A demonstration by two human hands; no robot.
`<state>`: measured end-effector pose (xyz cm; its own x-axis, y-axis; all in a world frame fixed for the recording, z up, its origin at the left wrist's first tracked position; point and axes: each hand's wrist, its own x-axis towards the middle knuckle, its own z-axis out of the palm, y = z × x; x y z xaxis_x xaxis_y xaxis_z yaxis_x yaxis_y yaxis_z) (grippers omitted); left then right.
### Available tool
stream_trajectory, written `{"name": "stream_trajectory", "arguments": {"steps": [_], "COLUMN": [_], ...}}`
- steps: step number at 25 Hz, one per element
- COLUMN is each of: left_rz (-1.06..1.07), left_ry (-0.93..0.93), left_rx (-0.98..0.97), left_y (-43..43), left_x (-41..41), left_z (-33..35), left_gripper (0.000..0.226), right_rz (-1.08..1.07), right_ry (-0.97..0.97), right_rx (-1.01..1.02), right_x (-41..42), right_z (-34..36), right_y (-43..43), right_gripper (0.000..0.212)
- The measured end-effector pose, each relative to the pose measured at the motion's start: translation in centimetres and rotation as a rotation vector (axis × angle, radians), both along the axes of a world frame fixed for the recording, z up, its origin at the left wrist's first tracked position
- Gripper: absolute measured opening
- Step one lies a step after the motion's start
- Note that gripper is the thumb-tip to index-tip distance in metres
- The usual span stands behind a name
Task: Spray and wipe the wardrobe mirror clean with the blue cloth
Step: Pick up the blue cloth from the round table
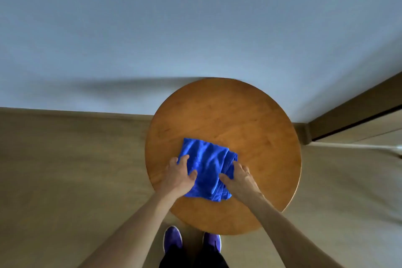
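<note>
- Your L hand (pixel 180 173) grips the left edge of the crumpled blue microfibre cloth (pixel 208 164).
- Your R hand (pixel 241 177) pinches its right fold.
- Cloth lies on the round brown wooden table (pixel 228 115).

2 purple shoes (pixel 173 238) (white-edged soles), black trousers (pixel 193 261)

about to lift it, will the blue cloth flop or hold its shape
Probably floppy: the blue cloth lies in soft folds where the left hand and right hand hold it. Likely light, since its layers look thin. Its fuzzy pile probably drags rather than slides on the wooden table.
</note>
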<state>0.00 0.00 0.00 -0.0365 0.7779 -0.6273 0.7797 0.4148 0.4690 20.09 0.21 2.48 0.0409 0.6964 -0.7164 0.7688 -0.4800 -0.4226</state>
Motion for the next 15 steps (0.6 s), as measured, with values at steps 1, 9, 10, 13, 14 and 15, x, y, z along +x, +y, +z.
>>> {"name": "stream_trajectory", "arguments": {"steps": [1, 9, 10, 13, 14, 15], "left_rz": [0.011, 0.037, 0.085, 0.158, 0.183, 0.214], "left_ry": [0.018, -0.012, -0.032, -0.069, -0.074, -0.081], "left_rx": [0.023, -0.004, 0.001, -0.066, -0.105, -0.129], "left_y": [0.5, 1.4, 1.5, 2.0, 2.1, 2.1], "left_x": [-0.1, 0.2, 0.2, 0.4, 0.5, 0.7], "left_z": [-0.7, -4.0, -3.9, -3.3, -3.2, -3.2], "left_gripper": [0.067, 0.086, 0.088, 0.088, 0.086, 0.081], "right_rz": [-0.027, -0.276, -0.284, -0.330, -0.363, -0.406], "right_ry": [-0.010, -0.048, -0.048, -0.036, -0.014, 0.023], "right_rx": [0.012, -0.054, -0.051, -0.063, -0.085, -0.089], "right_x": [-0.3, -2.5, -2.8, -3.2, -3.2, -3.2], "right_z": [-1.0, -6.5, -6.6, -7.3, -7.5, -7.6], "right_y": [0.2, 0.5, 0.5, 0.9, 0.9, 0.9], "right_gripper": [0.077, 0.104, 0.104, 0.093, 0.090, 0.088]}}
